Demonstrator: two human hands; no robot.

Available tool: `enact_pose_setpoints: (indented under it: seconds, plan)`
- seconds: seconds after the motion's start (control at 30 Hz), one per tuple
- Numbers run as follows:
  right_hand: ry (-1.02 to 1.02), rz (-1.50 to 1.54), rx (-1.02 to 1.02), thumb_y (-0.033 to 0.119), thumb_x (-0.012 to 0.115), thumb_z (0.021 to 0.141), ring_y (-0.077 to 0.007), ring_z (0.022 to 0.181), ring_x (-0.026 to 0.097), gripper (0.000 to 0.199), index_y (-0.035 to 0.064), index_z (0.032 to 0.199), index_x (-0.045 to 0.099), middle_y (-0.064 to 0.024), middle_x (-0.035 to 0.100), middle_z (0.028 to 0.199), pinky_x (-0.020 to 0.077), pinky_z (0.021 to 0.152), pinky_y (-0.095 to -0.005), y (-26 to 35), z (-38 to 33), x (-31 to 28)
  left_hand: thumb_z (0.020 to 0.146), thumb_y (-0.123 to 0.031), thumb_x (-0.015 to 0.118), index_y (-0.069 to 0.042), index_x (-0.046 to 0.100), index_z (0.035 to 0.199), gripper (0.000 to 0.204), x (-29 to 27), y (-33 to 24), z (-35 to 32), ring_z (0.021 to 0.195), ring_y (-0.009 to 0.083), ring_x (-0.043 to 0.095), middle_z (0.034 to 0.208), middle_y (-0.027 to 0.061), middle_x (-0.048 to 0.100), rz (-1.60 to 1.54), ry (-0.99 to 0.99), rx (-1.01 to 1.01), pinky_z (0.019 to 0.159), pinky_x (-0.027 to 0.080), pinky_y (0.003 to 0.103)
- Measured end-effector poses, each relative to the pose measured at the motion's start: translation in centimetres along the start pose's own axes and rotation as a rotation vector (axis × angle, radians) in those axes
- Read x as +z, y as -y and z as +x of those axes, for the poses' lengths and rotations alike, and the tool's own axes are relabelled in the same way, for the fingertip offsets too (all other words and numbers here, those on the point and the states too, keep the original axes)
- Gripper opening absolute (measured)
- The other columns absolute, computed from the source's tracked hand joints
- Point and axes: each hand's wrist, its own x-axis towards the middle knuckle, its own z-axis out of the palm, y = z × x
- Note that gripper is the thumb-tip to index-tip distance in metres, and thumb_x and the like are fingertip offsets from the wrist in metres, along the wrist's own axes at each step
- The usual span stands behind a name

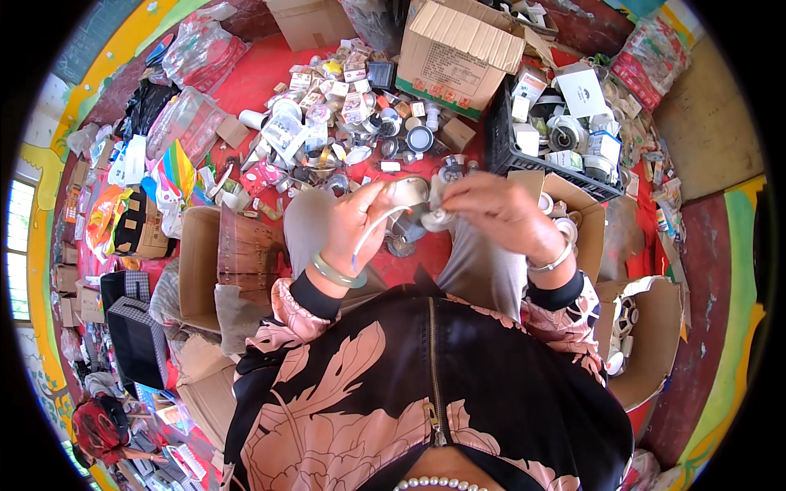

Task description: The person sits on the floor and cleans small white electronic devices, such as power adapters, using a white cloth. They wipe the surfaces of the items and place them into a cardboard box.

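My left hand [352, 225] is closed on a round, pale lamp-like part [409, 193]. A thin white cord [368, 230] trails from it across my palm toward the wrist. Close beside it, the fingers of my right hand [503, 214] pinch a small white piece [436, 219], whose exact kind I cannot make out. Both pieces are held above the red floor between my knees, almost touching each other. Below them lies a shiny, round metallic item [400, 246], partly covered by the held pieces.
A heap of small boxes and round fittings [352, 106] spreads ahead. An open carton [458, 57] stands behind it, and a black crate [508, 151] full of lamps and boxes is at the right. Cardboard boxes [199, 262] flank my legs; another person [102, 430] is at the lower left.
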Motion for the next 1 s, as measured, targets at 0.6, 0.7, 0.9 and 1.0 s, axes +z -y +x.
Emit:
enact_pose_setpoints:
  seconds: [0.6,0.7,0.9,1.0]
  plan:
    - [-0.536,0.397,0.568,0.001,0.061,0.077,-0.005,0.067,0.055,0.012,0.0012,0.089,0.064,-0.0025,0.062,0.078,0.0453,0.058,-0.0208,-1.9,-0.7,0.3,0.092,-0.016,0.049,-0.001,0.056,0.105,0.021,-0.7,1.4,0.5,0.084,0.009,0.055,0.093,0.0045,0.06,-1.017,-0.324,-0.504,0.071,0.044,0.022]
    - [-0.536,0.361,0.441,-0.001,0.063,0.075,-0.0075,0.073,0.056,0.014,0.0027,0.088,0.064,-0.0022,0.061,0.08,0.0454,0.063,-0.0215,-1.4,0.1,3.8,0.092,-0.012,0.049,-0.001,0.054,0.108,0.02,0.0,2.1,-0.2,0.083,0.0097,0.056,0.092,0.0039,0.06,-1.06,-0.189,-0.466,0.073,0.044,0.022]
    - [-0.505,0.102,0.18,-0.003,0.063,0.069,-0.0171,0.075,0.058,0.016,0.0034,0.084,0.063,-0.0068,0.059,0.078,0.0459,0.068,-0.0267,-1.5,1.2,4.5,0.092,-0.009,0.046,0.002,0.052,0.114,0.026,0.6,0.7,-0.6,0.086,0.0058,0.052,0.098,0.0022,0.058,-0.795,0.129,-0.438,0.076,0.041,0.02]
    - [-0.396,-0.001,0.109,0.0,0.064,0.069,-0.0187,0.074,0.058,0.015,0.0025,0.083,0.061,-0.0083,0.059,0.079,0.0461,0.068,-0.0277,-1.7,1.8,3.8,0.093,-0.013,0.046,0.002,0.054,0.112,0.025,1.1,0.4,-0.7,0.082,0.0057,0.052,0.094,0.0011,0.058,-0.897,0.102,-0.511,0.072,0.042,0.02]
